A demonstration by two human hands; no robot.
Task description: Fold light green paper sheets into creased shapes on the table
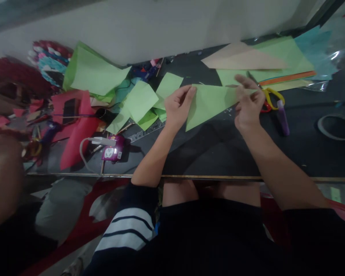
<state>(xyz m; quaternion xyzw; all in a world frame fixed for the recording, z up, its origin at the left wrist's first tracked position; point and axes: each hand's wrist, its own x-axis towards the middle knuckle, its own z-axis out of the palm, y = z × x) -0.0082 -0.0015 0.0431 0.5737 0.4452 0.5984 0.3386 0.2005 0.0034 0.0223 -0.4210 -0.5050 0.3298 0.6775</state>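
A light green sheet of paper, triangular in outline, is stretched between my two hands above the dark table. My left hand pinches its upper left corner between thumb and fingers. At the narrow right end, my right hand has the paper tip between its fingers, which are slightly blurred. Just beyond that hand lie scissors with yellow and red handles, their blades partly hidden by it. A purple glue-stick-like tube lies beside the scissors.
Green paper pieces and a metal ruler lie left of my hands. A purple plug adapter with a white cable sits near the table edge. At right is a tape roll. Another person's arm reaches in at far left.
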